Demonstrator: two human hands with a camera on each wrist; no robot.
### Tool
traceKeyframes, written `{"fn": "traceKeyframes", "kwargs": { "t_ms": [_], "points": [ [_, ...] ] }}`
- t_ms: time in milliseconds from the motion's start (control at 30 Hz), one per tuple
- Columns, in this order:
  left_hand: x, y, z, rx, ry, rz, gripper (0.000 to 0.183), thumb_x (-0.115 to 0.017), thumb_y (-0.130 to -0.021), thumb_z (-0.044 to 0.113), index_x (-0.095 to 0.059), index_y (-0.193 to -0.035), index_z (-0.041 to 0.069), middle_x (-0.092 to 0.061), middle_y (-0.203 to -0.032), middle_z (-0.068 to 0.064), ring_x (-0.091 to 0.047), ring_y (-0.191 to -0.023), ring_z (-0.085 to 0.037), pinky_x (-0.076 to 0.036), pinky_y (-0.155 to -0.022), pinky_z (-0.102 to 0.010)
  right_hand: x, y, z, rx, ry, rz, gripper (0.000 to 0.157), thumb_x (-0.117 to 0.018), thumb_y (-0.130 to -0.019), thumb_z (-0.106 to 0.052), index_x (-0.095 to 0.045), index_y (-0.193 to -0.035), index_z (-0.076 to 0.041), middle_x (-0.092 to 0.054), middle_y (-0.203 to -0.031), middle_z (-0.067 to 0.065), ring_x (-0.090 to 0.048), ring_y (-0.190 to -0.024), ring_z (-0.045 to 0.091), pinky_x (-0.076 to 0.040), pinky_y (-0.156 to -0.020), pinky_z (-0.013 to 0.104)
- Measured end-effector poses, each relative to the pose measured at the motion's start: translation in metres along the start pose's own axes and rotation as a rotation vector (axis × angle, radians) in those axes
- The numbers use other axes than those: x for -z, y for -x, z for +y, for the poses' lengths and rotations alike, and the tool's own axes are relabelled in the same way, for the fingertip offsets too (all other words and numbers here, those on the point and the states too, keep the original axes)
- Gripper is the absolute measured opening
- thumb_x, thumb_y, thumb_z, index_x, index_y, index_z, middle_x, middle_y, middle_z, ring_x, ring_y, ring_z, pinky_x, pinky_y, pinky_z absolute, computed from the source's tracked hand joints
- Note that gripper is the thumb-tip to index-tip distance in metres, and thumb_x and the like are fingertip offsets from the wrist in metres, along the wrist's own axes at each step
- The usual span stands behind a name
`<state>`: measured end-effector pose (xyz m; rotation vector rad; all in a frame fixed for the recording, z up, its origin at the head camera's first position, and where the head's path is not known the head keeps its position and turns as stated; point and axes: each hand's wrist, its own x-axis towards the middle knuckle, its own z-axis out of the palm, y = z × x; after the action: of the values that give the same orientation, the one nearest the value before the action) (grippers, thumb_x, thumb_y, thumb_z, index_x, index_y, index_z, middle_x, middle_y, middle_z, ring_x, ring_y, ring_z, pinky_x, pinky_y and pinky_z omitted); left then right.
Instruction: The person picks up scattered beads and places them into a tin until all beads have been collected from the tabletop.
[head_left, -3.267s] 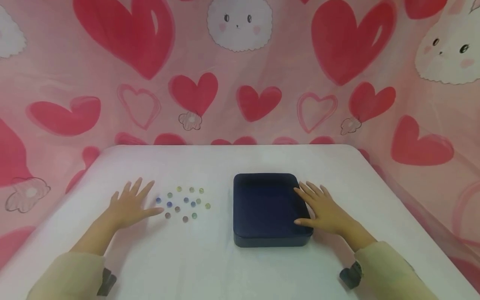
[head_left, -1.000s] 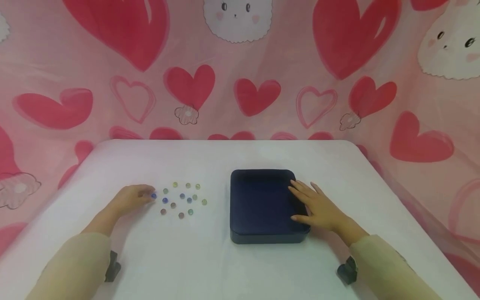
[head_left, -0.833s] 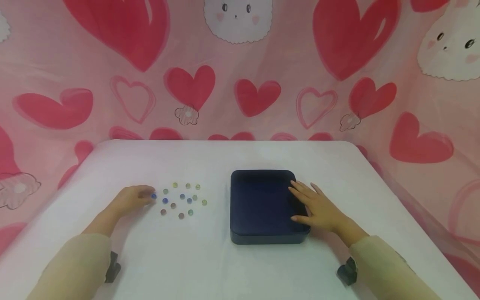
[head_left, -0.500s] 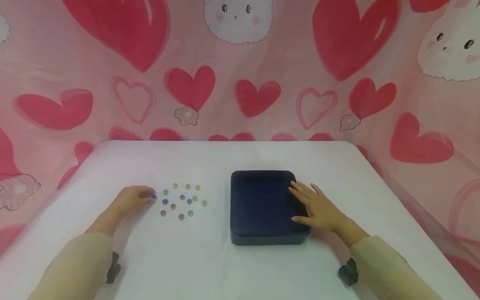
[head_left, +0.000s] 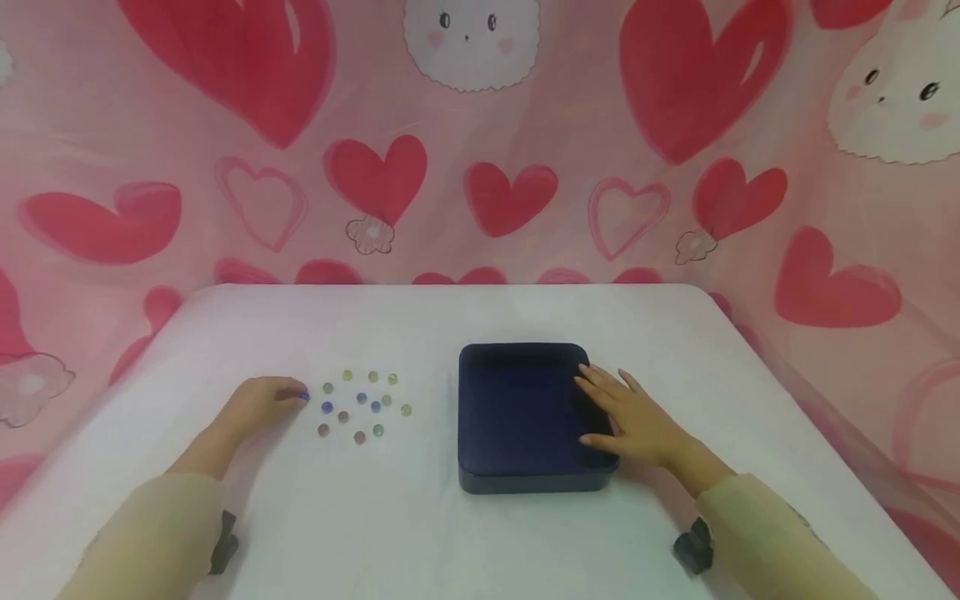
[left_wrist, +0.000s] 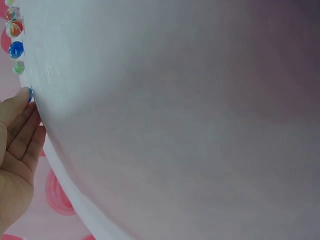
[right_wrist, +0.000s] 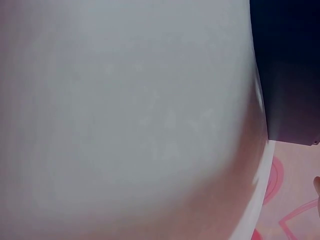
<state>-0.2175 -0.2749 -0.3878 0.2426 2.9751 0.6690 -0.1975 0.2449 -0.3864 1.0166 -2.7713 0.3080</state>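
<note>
My left hand (head_left: 258,406) is at the left end of a loose group of glass marbles, pinching a blue marble (head_left: 304,396) between thumb and fingers. The left wrist view shows the same blue marble (left_wrist: 30,94), partly hidden by the thumb, low at the tabletop. Several other marbles, among them a second blue marble (head_left: 327,407) and a green marble (head_left: 378,430), lie just right of this hand. With fingers spread, my right hand (head_left: 637,421) rests over the right rim of a dark blue square box (head_left: 525,425). Only a fingertip of it enters the right wrist view.
The white table (head_left: 360,517) has rounded far corners. Behind it hangs a pink cloth (head_left: 442,117) printed with hearts and rabbit faces. A gap of bare tabletop separates the marbles from the box.
Since the earliest frame, my left hand has gone from spread fingers to pinching the blue marble at the group's left end. The right hand stays on the box rim.
</note>
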Motion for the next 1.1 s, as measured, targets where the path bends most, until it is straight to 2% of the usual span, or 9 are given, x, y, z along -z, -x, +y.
{"fn": "traceKeyframes", "kwargs": {
  "t_ms": [267, 567, 700, 900, 1100],
  "points": [
    [0.005, -0.002, 0.003, 0.021, 0.008, -0.017, 0.031, -0.061, -0.086, 0.014, -0.061, -0.112, -0.003, -0.057, -0.117, -0.026, -0.041, -0.118, -0.047, -0.031, -0.098, -0.058, 0.001, 0.0, 0.0, -0.03, -0.015, -0.039, 0.08, -0.062, -0.078, -0.047, -0.036, -0.138, -0.002, -0.031, -0.146, 0.016, -0.027, -0.134, 0.032, -0.015, -0.106, 0.059],
    [0.007, -0.001, 0.002, 0.046, 0.031, -0.041, 0.033, -0.06, -0.087, 0.017, -0.06, -0.115, -0.002, -0.056, -0.119, -0.024, -0.04, -0.12, -0.046, -0.031, -0.099, -0.057, 0.001, 0.0, 0.0, -0.018, -0.012, -0.024, 0.079, -0.061, -0.079, -0.048, -0.036, -0.138, -0.001, -0.032, -0.145, 0.016, -0.028, -0.133, 0.033, -0.017, -0.105, 0.059],
    [0.008, 0.001, 0.003, 0.055, 0.057, -0.027, 0.034, -0.059, -0.087, 0.016, -0.059, -0.116, -0.001, -0.055, -0.121, -0.025, -0.039, -0.121, -0.045, -0.031, -0.099, -0.057, 0.0, 0.0, 0.001, 0.005, -0.003, 0.0, 0.078, -0.06, -0.08, -0.049, -0.037, -0.136, 0.0, -0.034, -0.144, 0.018, -0.03, -0.132, 0.034, -0.019, -0.104, 0.058],
    [0.009, 0.004, 0.008, 0.05, 0.108, 0.007, 0.035, -0.058, -0.089, 0.018, -0.058, -0.119, 0.001, -0.053, -0.125, -0.023, -0.036, -0.124, -0.044, -0.031, -0.1, -0.056, 0.001, 0.001, 0.001, -0.001, 0.002, -0.011, 0.078, -0.06, -0.08, -0.048, -0.037, -0.136, 0.0, -0.033, -0.144, 0.018, -0.03, -0.132, 0.034, -0.018, -0.105, 0.057],
    [0.011, 0.008, 0.019, -0.002, 0.141, 0.053, 0.036, -0.058, -0.089, 0.021, -0.058, -0.12, 0.004, -0.055, -0.125, -0.021, -0.039, -0.124, -0.042, -0.032, -0.1, -0.055, 0.003, 0.0, -0.001, -0.025, -0.006, -0.047, 0.079, -0.061, -0.08, -0.046, -0.035, -0.138, -0.001, -0.031, -0.146, 0.016, -0.027, -0.134, 0.033, -0.016, -0.106, 0.057]
  ]
}}
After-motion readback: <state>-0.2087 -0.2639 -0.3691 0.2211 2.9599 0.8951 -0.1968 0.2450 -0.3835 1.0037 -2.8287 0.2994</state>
